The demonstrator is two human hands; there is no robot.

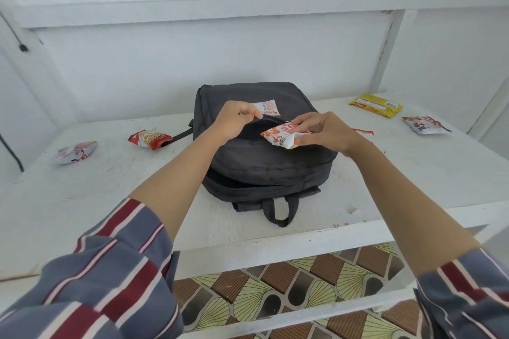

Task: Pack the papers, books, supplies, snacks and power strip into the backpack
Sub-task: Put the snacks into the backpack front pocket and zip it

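A dark grey backpack (264, 162) lies flat on the white table (110, 201), its front pocket open. My left hand (234, 118) pinches the upper edge of that pocket and holds it apart. My right hand (322, 129) grips an orange and white snack packet (281, 136) at the pocket's mouth. A small white and orange packet (267, 108) lies on the backpack just beyond my left hand.
Loose snacks lie on the table: a red packet (148, 139) and a silver and red packet (75, 152) on the left, a yellow pack (376, 104), a silvery packet (425, 124) and a thin red and white stick (363, 132) on the right. A white wall stands close behind.
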